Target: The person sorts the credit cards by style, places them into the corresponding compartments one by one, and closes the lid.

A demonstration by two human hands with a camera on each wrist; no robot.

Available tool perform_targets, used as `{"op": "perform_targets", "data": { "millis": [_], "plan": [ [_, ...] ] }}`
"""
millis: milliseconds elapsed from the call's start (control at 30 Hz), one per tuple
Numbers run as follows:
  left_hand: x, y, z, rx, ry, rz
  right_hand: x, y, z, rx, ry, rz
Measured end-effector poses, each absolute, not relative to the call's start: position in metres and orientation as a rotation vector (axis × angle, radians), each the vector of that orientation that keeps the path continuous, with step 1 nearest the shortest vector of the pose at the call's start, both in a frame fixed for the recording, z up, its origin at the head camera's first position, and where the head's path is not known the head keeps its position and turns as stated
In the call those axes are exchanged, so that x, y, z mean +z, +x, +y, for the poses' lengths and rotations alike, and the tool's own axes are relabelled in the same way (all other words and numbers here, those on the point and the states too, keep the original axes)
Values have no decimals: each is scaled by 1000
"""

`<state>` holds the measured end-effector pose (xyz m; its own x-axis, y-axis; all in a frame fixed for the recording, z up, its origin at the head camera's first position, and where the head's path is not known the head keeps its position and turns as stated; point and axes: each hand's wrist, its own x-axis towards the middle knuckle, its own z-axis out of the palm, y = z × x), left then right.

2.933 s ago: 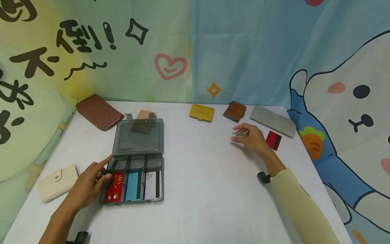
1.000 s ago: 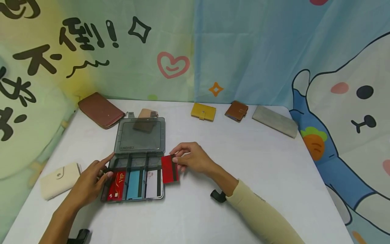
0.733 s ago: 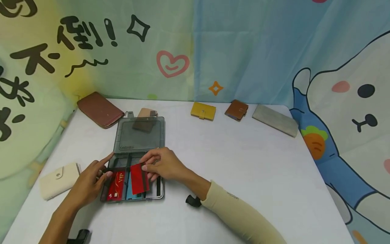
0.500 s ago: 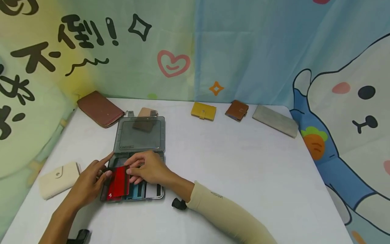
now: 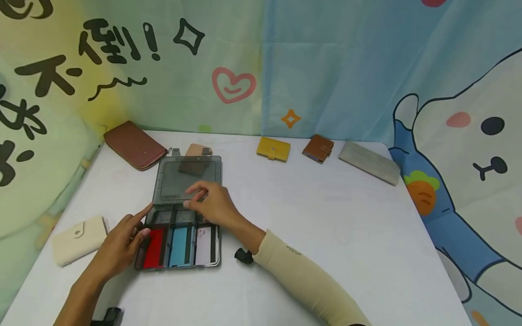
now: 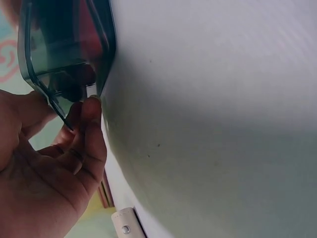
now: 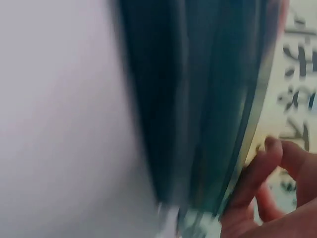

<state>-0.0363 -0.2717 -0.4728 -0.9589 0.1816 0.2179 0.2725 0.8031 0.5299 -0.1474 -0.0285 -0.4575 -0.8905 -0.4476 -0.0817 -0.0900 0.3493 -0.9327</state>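
A smoky-grey plastic storage box (image 5: 218,253) lies with its lid (image 5: 189,179) folded back, left of the table's middle. Its front compartments hold a red card (image 5: 153,249) at left, a blue card (image 5: 178,246) in the middle and a white card (image 5: 203,244) at right, each with a dark stripe. My left hand (image 5: 119,246) grips the box's left wall; in the left wrist view thumb and fingers (image 6: 90,111) meet at its edge. Above the back compartments and lid hovers my right hand (image 5: 218,206), fingers loosely bent, holding nothing.
A cream wallet (image 5: 79,241) lies left of my left hand. Behind the box are a brown zip wallet (image 5: 134,146) and a tan item (image 5: 196,150), partly seen through the lid. Yellow (image 5: 273,149), brown (image 5: 318,148) and grey (image 5: 369,162) wallets line the back edge.
My right hand picked up the red card at the right, carried it left, laid it over the VIP card in the left compartment, let go and rose away. My left hand stayed on the box.
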Motion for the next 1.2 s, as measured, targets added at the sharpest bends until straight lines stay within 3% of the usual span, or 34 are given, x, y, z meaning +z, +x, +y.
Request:
{"op": "perform_targets", "data": {
  "millis": [200, 467, 833, 1200],
  "plan": [
    [-473, -36, -271, -883, -326, -2831, -471, -185, -6, -1566, -163, 2518],
    [-466, -26, -276, -1152, -136, -2887, -480, -200, 3, -1835, -7, 2012],
    [-467, -27, -290, -1659, -183, -2883, -451, -188, 16, -2037, -221, 1959],
    [-468, -29, -299, -2269, -87, -2477, -443, -138, 45, -1706, -602, 2118]
  ]
}}
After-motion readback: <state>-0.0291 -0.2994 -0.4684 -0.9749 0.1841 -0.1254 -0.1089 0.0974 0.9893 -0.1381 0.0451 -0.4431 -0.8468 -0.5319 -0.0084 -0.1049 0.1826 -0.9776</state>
